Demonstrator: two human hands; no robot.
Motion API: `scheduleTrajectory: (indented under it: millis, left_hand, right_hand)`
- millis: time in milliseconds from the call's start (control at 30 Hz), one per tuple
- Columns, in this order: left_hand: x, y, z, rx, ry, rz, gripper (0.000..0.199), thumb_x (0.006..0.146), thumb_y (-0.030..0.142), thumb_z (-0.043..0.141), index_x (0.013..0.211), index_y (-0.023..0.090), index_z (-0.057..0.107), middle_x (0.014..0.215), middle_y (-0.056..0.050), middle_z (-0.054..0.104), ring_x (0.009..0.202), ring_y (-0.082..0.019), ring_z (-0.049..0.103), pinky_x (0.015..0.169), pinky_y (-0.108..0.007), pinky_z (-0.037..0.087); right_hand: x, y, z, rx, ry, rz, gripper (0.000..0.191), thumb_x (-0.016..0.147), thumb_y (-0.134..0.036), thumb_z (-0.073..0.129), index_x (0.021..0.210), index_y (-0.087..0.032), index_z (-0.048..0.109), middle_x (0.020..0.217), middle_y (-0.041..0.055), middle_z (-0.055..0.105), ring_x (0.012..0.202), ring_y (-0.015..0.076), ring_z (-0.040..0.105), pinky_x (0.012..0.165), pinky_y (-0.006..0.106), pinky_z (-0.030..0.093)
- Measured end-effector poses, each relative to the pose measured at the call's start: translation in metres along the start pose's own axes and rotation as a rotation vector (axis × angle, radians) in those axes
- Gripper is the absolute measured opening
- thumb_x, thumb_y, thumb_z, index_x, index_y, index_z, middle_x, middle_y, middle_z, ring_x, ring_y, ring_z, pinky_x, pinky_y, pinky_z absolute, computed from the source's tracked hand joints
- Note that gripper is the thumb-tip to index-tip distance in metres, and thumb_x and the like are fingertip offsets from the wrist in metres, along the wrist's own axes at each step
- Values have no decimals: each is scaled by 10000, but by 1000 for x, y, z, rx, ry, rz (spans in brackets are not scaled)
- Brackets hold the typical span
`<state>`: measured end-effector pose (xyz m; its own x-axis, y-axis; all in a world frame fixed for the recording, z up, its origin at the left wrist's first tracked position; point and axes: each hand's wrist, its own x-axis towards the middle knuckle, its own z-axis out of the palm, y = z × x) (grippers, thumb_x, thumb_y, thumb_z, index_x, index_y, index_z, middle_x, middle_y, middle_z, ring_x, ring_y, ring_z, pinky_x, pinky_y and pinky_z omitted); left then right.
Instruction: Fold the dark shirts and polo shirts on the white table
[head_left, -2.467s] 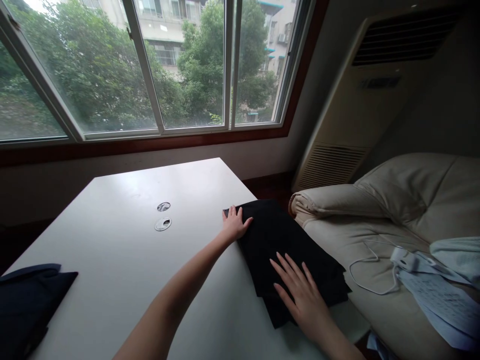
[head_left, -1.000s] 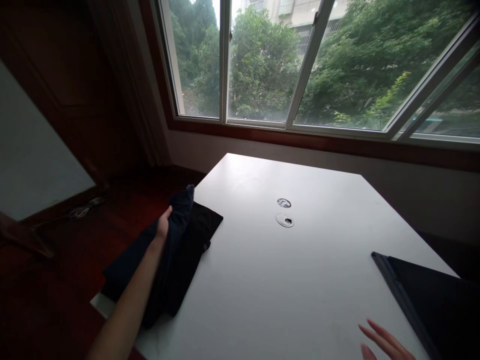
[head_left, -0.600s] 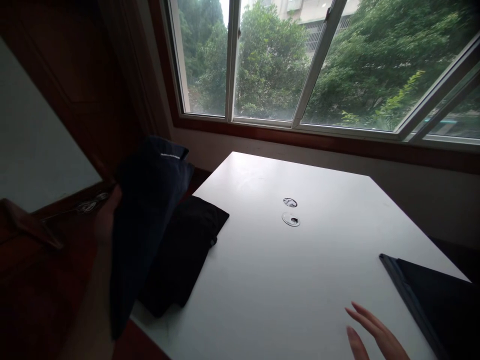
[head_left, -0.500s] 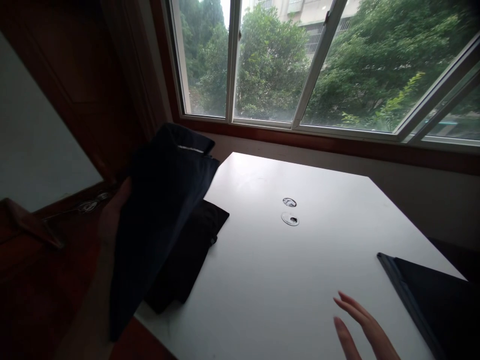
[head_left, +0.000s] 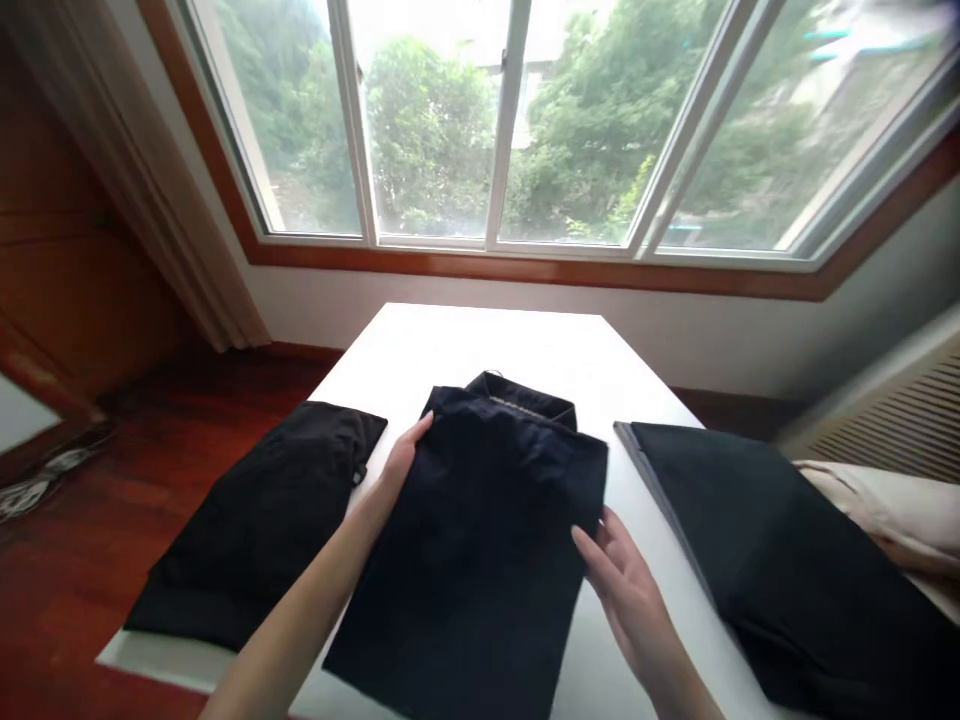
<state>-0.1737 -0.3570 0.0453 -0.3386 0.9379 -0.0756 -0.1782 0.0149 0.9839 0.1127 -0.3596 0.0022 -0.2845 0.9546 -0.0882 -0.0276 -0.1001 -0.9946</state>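
Observation:
A folded navy shirt [head_left: 495, 540] with its collar at the far end is in the middle of the view, over the white table [head_left: 480, 340]. My left hand [head_left: 397, 465] is closed on the shirt's left edge near the collar. On the opposite edge, my right hand [head_left: 622, 575] pinches the cloth, thumb on top and fingers partly hidden. Whether the shirt's underside rests on the table I cannot tell.
A folded black garment [head_left: 270, 520] lies at the table's left edge. Along the right side lies folded dark cloth [head_left: 772, 530], with pale fabric [head_left: 892, 510] beyond it. A window [head_left: 487, 130] spans the wall behind the table.
My left hand has brought the shirt from the left over to the table's middle. My right hand, empty before, now grips the shirt's right edge. The view has turned.

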Motion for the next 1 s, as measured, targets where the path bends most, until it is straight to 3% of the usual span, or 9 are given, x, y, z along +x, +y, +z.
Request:
scheduleTrajectory:
  millis: [133, 233, 333, 433, 533, 633, 767, 900, 1000]
  left_hand:
    - [7, -62, -7, 538, 77, 106, 627, 833, 268, 561, 1418, 130, 384, 1507, -162, 388, 1412, -275, 337, 1150, -424, 311]
    - [9, -75, -21, 776, -53, 241, 531, 848, 310, 550, 1347, 150, 466, 1462, -143, 448, 1389, -255, 373, 1173, -407, 267]
    - [26, -73, -25, 844, -112, 262, 497, 873, 345, 520, 1329, 152, 480, 1405, -146, 504, 1326, -253, 455, 1140, -404, 322]
    - [57, -73, -18, 881, -120, 252, 542, 846, 336, 569, 1337, 129, 471, 1391, -169, 506, 1296, -264, 479, 1111, -410, 354]
    - [89, -75, -10, 888, -147, 170, 586, 755, 303, 672, 1298, 151, 517, 1261, -147, 594, 1151, -261, 575, 1016, -401, 445]
    - [109, -71, -7, 858, -212, 64, 470, 683, 280, 717, 1130, 162, 631, 1074, -108, 660, 961, -243, 634, 862, -366, 518]
    - [127, -51, -9, 793, -310, 127, 265, 708, 350, 687, 895, 163, 698, 919, -74, 677, 827, -212, 638, 705, -299, 518]
    - [163, -27, -6, 818, -208, 281, 193, 748, 337, 656, 837, 174, 711, 860, -56, 691, 796, -195, 633, 683, -280, 498]
    - [206, -12, 1, 890, -73, 326, 123, 752, 277, 660, 809, 182, 713, 843, -50, 699, 810, -198, 637, 725, -291, 501]
  right_hand:
    - [22, 33, -34, -199, 98, 27, 732, 710, -601, 699, 1288, -212, 475, 1345, 176, 530, 1202, 327, 563, 999, 484, 484]
    - [39, 41, -50, -278, 108, -8, 698, 702, -612, 692, 1234, -201, 502, 1317, 179, 530, 1176, 324, 573, 992, 483, 485]
    - [66, 34, -53, -293, 103, 18, 721, 674, -588, 718, 1236, -197, 490, 1282, 178, 532, 1137, 306, 588, 954, 448, 512]
    - [97, 23, -49, -311, 32, 113, 688, 688, -526, 728, 1247, -201, 491, 1280, 170, 520, 1044, 268, 620, 738, 341, 576]
    - [126, 15, -44, -409, -54, 162, 630, 684, -418, 754, 1221, -179, 527, 1167, 147, 586, 860, 206, 635, 542, 246, 510]
    - [150, 7, -43, -467, -199, 170, 509, 662, -337, 764, 1102, -144, 594, 946, 91, 661, 693, 150, 594, 493, 220, 434]
    - [187, -8, -47, -449, -346, 167, 442, 669, -359, 758, 1043, -160, 631, 791, 29, 656, 577, 105, 527, 473, 213, 365]
    - [247, -33, -46, -523, -286, 16, 415, 702, -305, 733, 1076, -149, 644, 786, 39, 655, 586, 116, 532, 499, 230, 386]
    - [301, -55, -36, -746, -166, -153, 322, 766, -214, 659, 1077, -129, 662, 896, 80, 685, 704, 147, 594, 592, 240, 454]
